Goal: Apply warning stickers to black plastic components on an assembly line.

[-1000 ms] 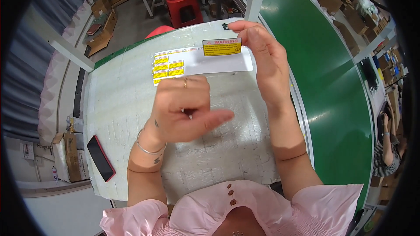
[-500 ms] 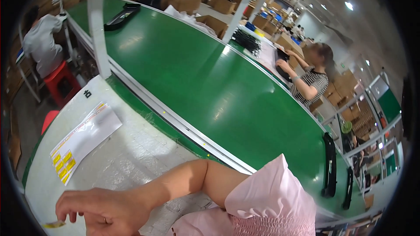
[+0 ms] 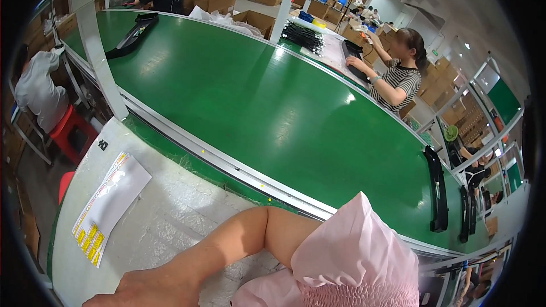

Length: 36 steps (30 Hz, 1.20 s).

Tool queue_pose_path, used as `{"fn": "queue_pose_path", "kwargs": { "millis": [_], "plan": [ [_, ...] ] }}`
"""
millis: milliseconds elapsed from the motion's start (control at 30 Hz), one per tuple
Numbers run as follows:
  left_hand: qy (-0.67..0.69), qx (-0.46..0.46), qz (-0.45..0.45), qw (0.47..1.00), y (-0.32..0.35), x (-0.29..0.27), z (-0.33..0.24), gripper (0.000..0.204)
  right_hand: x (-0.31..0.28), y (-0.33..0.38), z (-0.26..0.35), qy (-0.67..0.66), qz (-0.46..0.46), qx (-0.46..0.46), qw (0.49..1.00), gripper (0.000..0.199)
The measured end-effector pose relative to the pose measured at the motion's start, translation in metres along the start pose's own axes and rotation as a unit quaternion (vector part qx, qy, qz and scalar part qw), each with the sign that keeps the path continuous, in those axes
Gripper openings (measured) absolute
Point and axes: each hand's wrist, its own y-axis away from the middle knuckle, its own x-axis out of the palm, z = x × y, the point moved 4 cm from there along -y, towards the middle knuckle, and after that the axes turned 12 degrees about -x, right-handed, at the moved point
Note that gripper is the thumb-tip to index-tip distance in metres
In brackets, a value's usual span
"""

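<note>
My right arm, in a pink sleeve, reaches leftward over the near worktable [image 3: 187, 210]. The back of my right hand [image 3: 151, 289] shows at the lower edge. Its fingers are cut off there, so what they hold, if anything, is hidden. Up and to the left of the hand lie overlapping white label sheets [image 3: 122, 185] with yellow labels at their near end. The sheets are apart from the hand. My left hand is out of view.
Beyond the table runs a green conveyor belt [image 3: 239, 108]. Long black plastic parts lie on it, one at the far left [image 3: 136, 34] and several at the right [image 3: 437, 193]. Across it, a co-worker in a striped shirt [image 3: 402, 82] handles a black part [image 3: 354, 57]. Red stools [image 3: 73, 131] stand left.
My right hand has dropped toward the lower edge; its fingers and the small yellow strip by them have left the view. The whole view has shifted, and the co-worker across has raised one hand.
</note>
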Motion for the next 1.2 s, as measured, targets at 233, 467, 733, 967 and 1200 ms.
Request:
{"fn": "queue_pose_path", "kwargs": {
  "millis": [233, 467, 733, 967, 1200],
  "plan": [
    [-0.052, 0.011, 0.046, 0.998, 0.018, -0.006, 0.002, 0.012, -0.002, -0.001, -0.007, -0.003, 0.028, 0.038, 0.999, 0.073],
    [-0.106, 0.023, 0.091, 0.99, 0.035, -0.013, -0.002, 0.011, 0.0, -0.001, -0.011, 0.012, 0.024, 0.028, 0.999, 0.075],
    [-0.171, 0.041, 0.147, 0.973, 0.048, -0.014, -0.015, 0.012, -0.004, 0.002, -0.011, 0.05, -0.023, 0.004, 0.998, 0.062],
    [-0.218, 0.055, 0.173, 0.959, 0.065, -0.016, -0.027, 0.013, -0.005, 0.005, -0.017, 0.062, -0.061, -0.026, 0.996, 0.05],
    [-0.255, 0.098, 0.077, 0.959, 0.112, -0.013, -0.045, 0.014, -0.009, -0.004, -0.009, 0.001, 0.008, 0.11, 0.994, 0.072]
  ]
}}
